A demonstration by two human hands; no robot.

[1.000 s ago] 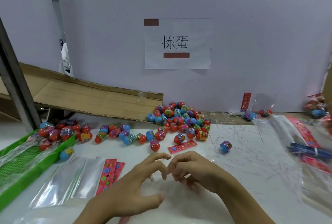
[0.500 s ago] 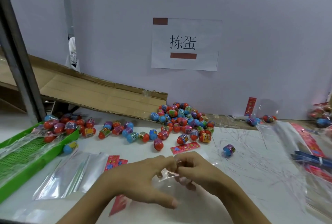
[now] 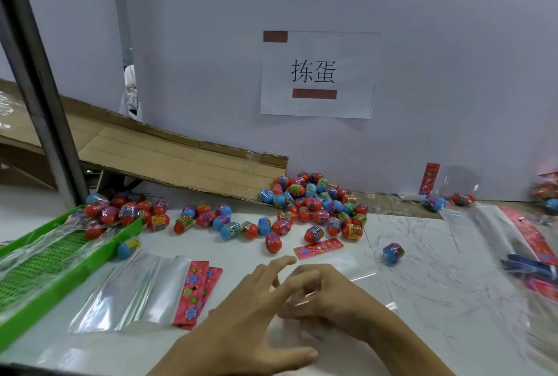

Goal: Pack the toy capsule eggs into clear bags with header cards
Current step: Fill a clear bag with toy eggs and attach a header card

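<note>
Clear bags with header cards (image 3: 145, 288) lie flat and unfilled left of the hands; a few filled bags (image 3: 447, 199) rest by the wall. Most capsule eggs (image 3: 314, 203) remain loose, well beyond both hands. Left hand (image 3: 250, 315): fingers spread, holding nothing visible. Right hand (image 3: 329, 300): fingers curled; contents cannot be determined. Both hands meet over the table (image 3: 422, 330).

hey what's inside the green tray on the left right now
At the far end of the green tray, several red capsule eggs sit under crumpled clear plastic film. The nearer part shows only bare green mesh floor. Whether more eggs hide beneath the film cannot be told.
</note>
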